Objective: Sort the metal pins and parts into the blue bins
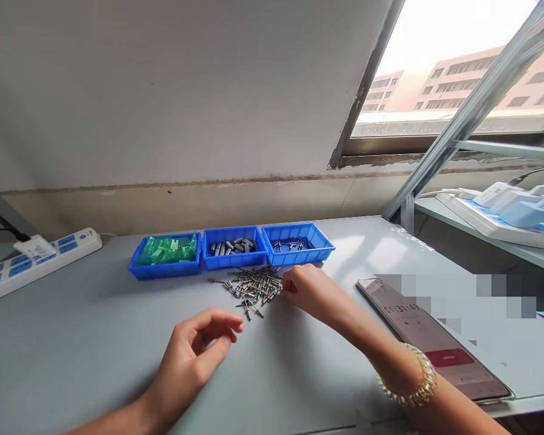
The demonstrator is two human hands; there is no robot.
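Observation:
A loose pile of pop rivets [258,283], with thin metal pins, lies on the grey table in front of three blue bins. My right hand [306,290] is at the right edge of the pile, its fingers curled in and pointing down; the fingertips are hidden, so whatever they pinch does not show. Nearer the front, my left hand [202,347] hovers with loosely bent fingers, thumb apart from them and nothing between. The right bin [320,244] holds a few rivets. Dark grey bar-shaped pieces [233,246] fill the middle bin [236,261]. Inside the left bin [163,270] is a green plastic bag [167,249].
A phone [435,338] showing a timer lies to the right, near my right forearm. At the left stands a white power strip [40,263]. A metal shelf frame [462,115] rises at the right, with another power strip [494,220] on its shelf. Behind is a wall.

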